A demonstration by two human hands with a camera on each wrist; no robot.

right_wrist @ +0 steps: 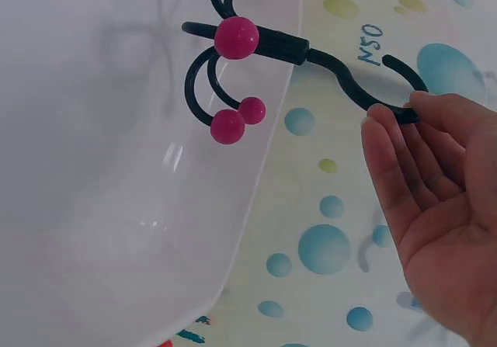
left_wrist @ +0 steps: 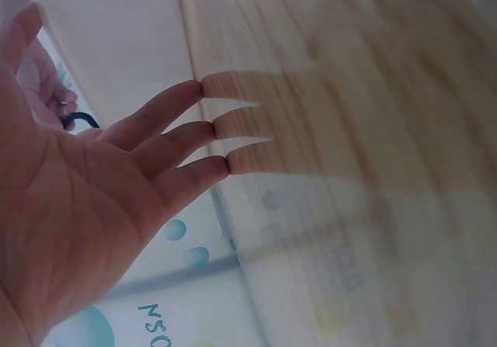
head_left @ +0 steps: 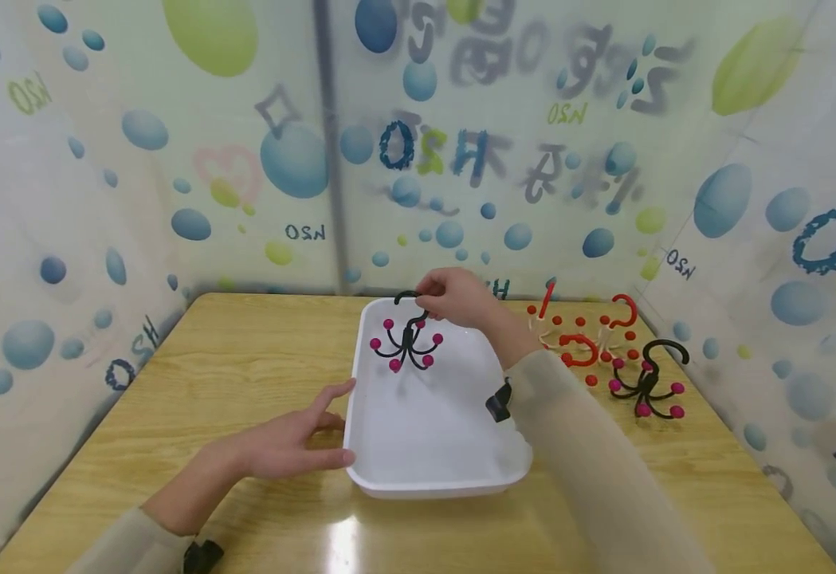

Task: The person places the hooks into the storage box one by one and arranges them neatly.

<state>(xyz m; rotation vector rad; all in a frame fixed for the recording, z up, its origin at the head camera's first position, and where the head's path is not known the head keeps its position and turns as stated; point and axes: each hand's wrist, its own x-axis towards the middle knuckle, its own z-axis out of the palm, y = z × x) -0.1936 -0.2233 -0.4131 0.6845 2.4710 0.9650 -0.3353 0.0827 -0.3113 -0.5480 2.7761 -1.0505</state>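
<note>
My right hand (head_left: pixel 458 299) pinches the curved hook of a black hanger (head_left: pixel 408 339) with several arms ending in pink balls. In the right wrist view, thumb and fingertips of the right hand (right_wrist: pixel 446 184) meet on the hook of the black hanger (right_wrist: pixel 279 44). Its pink-tipped arms hang over the far part of a white tray (head_left: pixel 435 430). My left hand (head_left: pixel 281 442) is at the tray's left side, fingers spread, with thumb and index fingertip at the rim. The left wrist view shows the fingers of this left hand (left_wrist: pixel 78 199) extended, tips at the wooden surface.
Right of the tray, a second black hanger with pink balls (head_left: pixel 647 385) stands on the wooden table (head_left: pixel 267 343). Behind it lie several red-hooked hangers (head_left: pixel 581 351) with red balls. Bubble-patterned curtains (head_left: pixel 245 183) enclose the table at the back and sides.
</note>
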